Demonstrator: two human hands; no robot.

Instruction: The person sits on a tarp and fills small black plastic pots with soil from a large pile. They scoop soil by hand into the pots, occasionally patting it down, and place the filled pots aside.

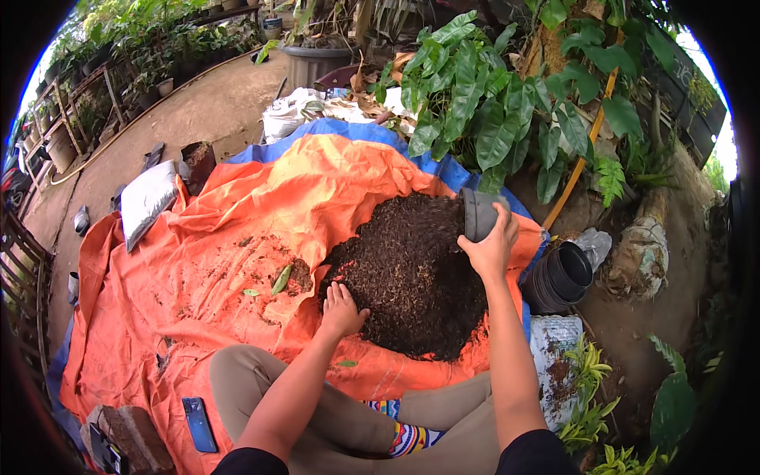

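A heap of dark potting soil (415,279) lies on an orange tarpaulin (237,208) before my crossed legs. At its far right edge my right hand (494,240) grips a grey plastic plant pot (480,215), tipped on its side with the mouth towards the heap. Blurred dark soil shows in front of that mouth. My left hand (343,312) rests at the near left edge of the heap, fingers a little apart and nothing held. To its left, a green leaf (281,279) lies on scattered soil.
Stacked black pots (558,276) lean at the right beside a soil-stained white sack (555,362). A filled silvery bag (148,202) sits at the tarpaulin's left edge. Near my left knee are a blue phone (199,424) and bricks (133,436). Broad-leaved plants (475,107) overhang the far side.
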